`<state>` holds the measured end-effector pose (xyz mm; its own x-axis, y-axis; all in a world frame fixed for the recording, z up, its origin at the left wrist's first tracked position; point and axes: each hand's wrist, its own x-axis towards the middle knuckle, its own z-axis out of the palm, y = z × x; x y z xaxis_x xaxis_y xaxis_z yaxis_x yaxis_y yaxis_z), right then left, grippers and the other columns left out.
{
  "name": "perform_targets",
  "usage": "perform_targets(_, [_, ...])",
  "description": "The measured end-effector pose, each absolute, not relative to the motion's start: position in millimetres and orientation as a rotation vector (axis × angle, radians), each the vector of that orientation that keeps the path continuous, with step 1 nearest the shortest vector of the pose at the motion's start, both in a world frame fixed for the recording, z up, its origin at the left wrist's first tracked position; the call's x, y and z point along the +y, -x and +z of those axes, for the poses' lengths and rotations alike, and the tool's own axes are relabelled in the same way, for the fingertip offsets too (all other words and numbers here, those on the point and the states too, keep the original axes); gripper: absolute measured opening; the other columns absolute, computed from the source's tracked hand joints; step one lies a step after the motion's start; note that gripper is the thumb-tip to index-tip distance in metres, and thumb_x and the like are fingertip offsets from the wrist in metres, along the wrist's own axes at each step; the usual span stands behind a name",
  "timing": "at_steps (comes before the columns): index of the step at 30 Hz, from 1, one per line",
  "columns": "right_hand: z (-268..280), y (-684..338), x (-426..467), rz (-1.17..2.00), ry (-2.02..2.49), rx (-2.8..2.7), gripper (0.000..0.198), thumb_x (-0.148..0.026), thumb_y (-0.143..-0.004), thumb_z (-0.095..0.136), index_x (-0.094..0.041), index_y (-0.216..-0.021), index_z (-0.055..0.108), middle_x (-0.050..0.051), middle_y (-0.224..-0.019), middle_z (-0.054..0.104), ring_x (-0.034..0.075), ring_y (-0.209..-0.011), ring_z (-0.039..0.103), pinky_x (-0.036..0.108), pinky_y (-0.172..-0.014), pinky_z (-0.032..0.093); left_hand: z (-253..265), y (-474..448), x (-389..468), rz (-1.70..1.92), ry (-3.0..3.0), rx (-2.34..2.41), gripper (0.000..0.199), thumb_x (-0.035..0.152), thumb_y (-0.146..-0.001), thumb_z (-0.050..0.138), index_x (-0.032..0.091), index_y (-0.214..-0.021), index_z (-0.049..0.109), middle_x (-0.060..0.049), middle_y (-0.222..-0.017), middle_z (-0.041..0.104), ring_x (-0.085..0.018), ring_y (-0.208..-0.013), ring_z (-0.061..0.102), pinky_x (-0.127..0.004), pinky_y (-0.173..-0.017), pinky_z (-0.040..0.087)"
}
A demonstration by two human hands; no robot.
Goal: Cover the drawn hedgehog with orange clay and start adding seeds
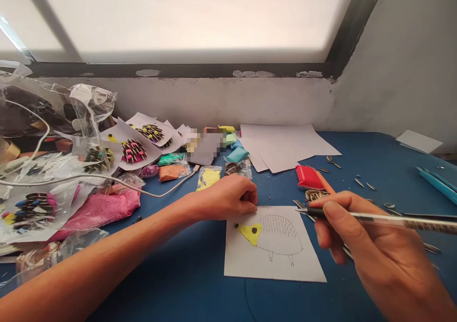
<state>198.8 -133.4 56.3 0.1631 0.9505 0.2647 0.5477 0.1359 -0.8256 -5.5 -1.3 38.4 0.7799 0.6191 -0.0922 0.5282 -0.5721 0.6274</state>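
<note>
A small white sheet of paper (250,267) lies on the blue table, bearing a drawn hedgehog (278,236) with a yellow head, dark eye and nose, pen outlined body, two legs and rows of short spine marks. At the sheet's upper left corner, my left hand (232,196) has its fingers curled, thumb against the paper's edge. A clear ballpoint pen (374,217) with a black tip end is pinched in my right hand (371,246); its point is near the sheet's upper right corner. Behind that hand sit a red packet (309,177) and striped sunflower seeds (317,195).
Several clay packets, among them a yellow one (207,177) and an orange one (173,172), lie beyond my left arm. Seed-covered hedgehog pictures (134,151), a white cable (157,196) and plastic bags crowd the left. Blank sheets (282,143) rest near the wall.
</note>
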Motion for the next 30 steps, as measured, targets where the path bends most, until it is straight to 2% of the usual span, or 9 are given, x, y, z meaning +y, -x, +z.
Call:
perform_targets(5, [56.1,-189.1,-137.4,0.542,1.562,-1.347,0.031,-0.055,-0.09,0.054,-0.026,-0.097,0.061,-0.001,-0.07,0.066,0.013,-0.051,0.056,0.023,-0.045,0.048,39.0,4.0,-2.2,0.157,-2.255,0.887,0.006,0.021,-0.081,0.064,0.016,-0.08,0.068,0.001,-0.075,0.066,-0.01,-0.065,0.054,-0.022,-0.054,0.037])
perform_targets(7, [52.8,-181.9,-139.8,0.575,1.639,-1.331,0.028,-0.054,-0.09,0.054,-0.026,-0.091,0.06,-0.003,-0.067,0.063,0.011,-0.05,0.051,0.023,-0.045,0.044,37.4,2.6,-3.5,0.176,-2.258,0.89,0.007,0.02,-0.082,0.064,0.015,-0.079,0.068,0.001,-0.074,0.066,-0.01,-0.064,0.054,-0.022,-0.054,0.036])
perform_targets(11, [45.4,-172.3,-142.9,0.561,1.755,-1.422,0.03,-0.051,-0.088,0.055,-0.026,-0.071,0.058,-0.006,-0.053,0.044,0.01,-0.046,0.035,0.023,-0.042,0.031,31.0,-1.2,-5.9,0.254,-2.326,0.88,0.007,0.019,-0.082,0.064,0.015,-0.078,0.069,0.0,-0.074,0.066,-0.01,-0.064,0.053,-0.023,-0.056,0.036])
perform_targets(16, [40.6,-167.7,-144.3,0.651,1.701,-1.4,0.034,-0.056,-0.088,0.053,-0.026,-0.071,0.057,-0.006,-0.052,0.039,0.01,-0.045,0.034,0.025,-0.041,0.026,28.1,-5.7,-7.9,0.289,-2.349,0.907,0.008,0.017,-0.081,0.062,0.016,-0.074,0.067,0.0,-0.072,0.065,-0.011,-0.063,0.052,-0.024,-0.057,0.035])
perform_targets(20, [32.1,-166.8,-143.5,0.671,1.694,-1.382,0.033,-0.054,-0.088,0.053,-0.026,-0.07,0.056,-0.006,-0.053,0.042,0.011,-0.046,0.035,0.024,-0.042,0.028,28.2,-6.3,-10.1,0.342,-2.356,0.885,0.004,0.013,-0.079,0.064,0.015,-0.081,0.066,-0.001,-0.079,0.064,-0.012,-0.069,0.053,-0.023,-0.06,0.038])
perform_targets(23, [26.8,-168.5,-142.2,0.661,1.721,-1.409,0.034,-0.053,-0.087,0.052,-0.026,-0.067,0.056,-0.006,-0.054,0.043,0.011,-0.048,0.036,0.024,-0.044,0.03,23.2,-6.1,-10.9,0.489,-2.438,0.723,0.018,0.004,-0.078,0.061,0.015,-0.092,0.067,-0.003,-0.091,0.064,-0.013,-0.079,0.054,-0.022,-0.07,0.042])
perform_targets(27, [25.2,-169.4,-142.6,0.594,1.726,-1.431,0.034,-0.052,-0.088,0.052,-0.026,-0.066,0.055,-0.006,-0.053,0.042,0.011,-0.047,0.036,0.025,-0.043,0.028,13.4,-5.5,-10.1,0.513,-2.488,0.567,0.02,0.005,-0.084,0.053,0.015,-0.091,0.069,-0.004,-0.088,0.062,-0.013,-0.077,0.054,-0.024,-0.07,0.041])
perform_targets(30, [23.2,-168.7,-143.9,0.505,1.672,-1.475,0.028,-0.046,-0.088,0.054,-0.027,-0.067,0.057,-0.006,-0.056,0.048,0.011,-0.048,0.041,0.025,-0.045,0.032,9.3,-4.6,-8.8,0.534,-2.507,0.524,0.02,0.008,-0.087,0.051,0.014,-0.093,0.069,-0.004,-0.088,0.061,-0.013,-0.078,0.055,-0.024,-0.072,0.042])
